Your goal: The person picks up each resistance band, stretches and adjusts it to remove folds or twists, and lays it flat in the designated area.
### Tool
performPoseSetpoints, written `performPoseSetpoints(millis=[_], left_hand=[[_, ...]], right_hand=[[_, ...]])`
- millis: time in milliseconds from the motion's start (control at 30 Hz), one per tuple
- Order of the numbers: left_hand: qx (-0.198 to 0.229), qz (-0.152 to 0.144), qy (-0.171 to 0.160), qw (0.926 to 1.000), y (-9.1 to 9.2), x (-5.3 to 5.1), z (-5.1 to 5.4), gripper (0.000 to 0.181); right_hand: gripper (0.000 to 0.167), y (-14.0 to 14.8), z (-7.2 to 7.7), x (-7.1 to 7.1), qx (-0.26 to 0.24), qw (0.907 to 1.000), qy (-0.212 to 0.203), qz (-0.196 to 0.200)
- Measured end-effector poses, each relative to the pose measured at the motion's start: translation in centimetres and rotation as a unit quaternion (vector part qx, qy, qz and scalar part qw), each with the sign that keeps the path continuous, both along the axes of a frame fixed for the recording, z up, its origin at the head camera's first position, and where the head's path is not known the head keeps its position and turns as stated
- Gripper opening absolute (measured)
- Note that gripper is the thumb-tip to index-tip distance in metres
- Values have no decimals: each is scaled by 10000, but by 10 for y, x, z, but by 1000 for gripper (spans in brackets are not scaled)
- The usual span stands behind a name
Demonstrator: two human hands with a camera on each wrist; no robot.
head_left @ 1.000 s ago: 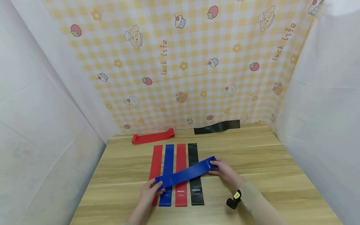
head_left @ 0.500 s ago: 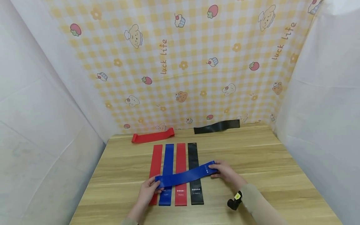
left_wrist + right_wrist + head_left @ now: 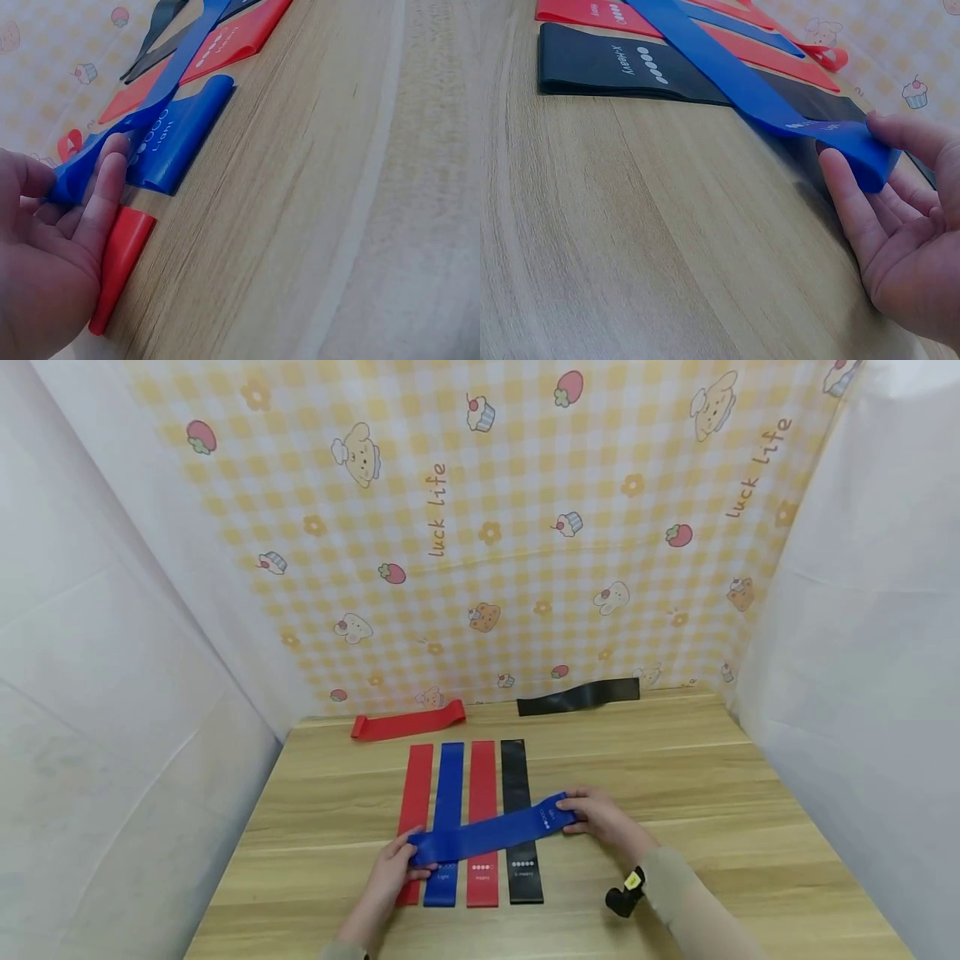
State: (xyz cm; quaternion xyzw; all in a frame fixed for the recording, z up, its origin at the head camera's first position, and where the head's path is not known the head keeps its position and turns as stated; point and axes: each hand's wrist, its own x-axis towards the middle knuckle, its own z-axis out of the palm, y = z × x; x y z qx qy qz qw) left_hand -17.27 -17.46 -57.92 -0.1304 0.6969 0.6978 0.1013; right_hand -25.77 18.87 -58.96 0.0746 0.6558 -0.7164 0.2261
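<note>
One long, flat, blue rubbery band [image 3: 491,838] spans the gap between two bare hands, its long axis running left to right, the right end slightly farther. The left hand [image 3: 390,866] pinches its left end; the right hand [image 3: 600,818] pinches the printed right end between thumb and fingers. Neither is the nearer hand. Below, lying near to far and so across that axis, is a row of four flat rubbery strips: leftmost red strip [image 3: 417,785], blue "Light" strip [image 3: 450,785], red "Heavy" strip [image 3: 483,781] and black "X-Heavy" strip [image 3: 516,777]. The held band passes over all four; whether it touches any cannot be told. Farther off on the wood-grain tabletop [image 3: 675,860], a curled red loop [image 3: 408,724] (left) and a wavy black loop [image 3: 577,697] (right) lie well apart from both hands, obstructing neither.
</note>
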Motion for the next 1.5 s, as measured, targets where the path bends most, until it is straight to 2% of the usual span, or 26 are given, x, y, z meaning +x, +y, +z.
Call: performPoseSetpoints(millis=[267, 500, 700, 1000, 1333, 1500], left_hand=[[151, 43, -29, 9999, -2, 0, 1, 43], [358, 406, 78, 9985, -5, 0, -3, 38], [646, 774, 71, 9949, -6, 1, -3, 30], [731, 865, 40, 9936, -6, 2, -6, 37], [790, 975, -50, 9921, -6, 2, -6, 39], [809, 959, 0, 9921, -5, 2, -8, 42]], right_hand=[[49, 1, -1, -1, 84, 9999, -44, -59], [51, 0, -2, -2, 223, 9997, -34, -27], [41, 0, -4, -3, 232, 9996, 99, 92], [22, -2, -4, -2, 557, 9983, 146, 80], [38, 0, 3, -2, 685, 9972, 98, 285], [42, -2, 3, -3, 922, 9953, 69, 281]])
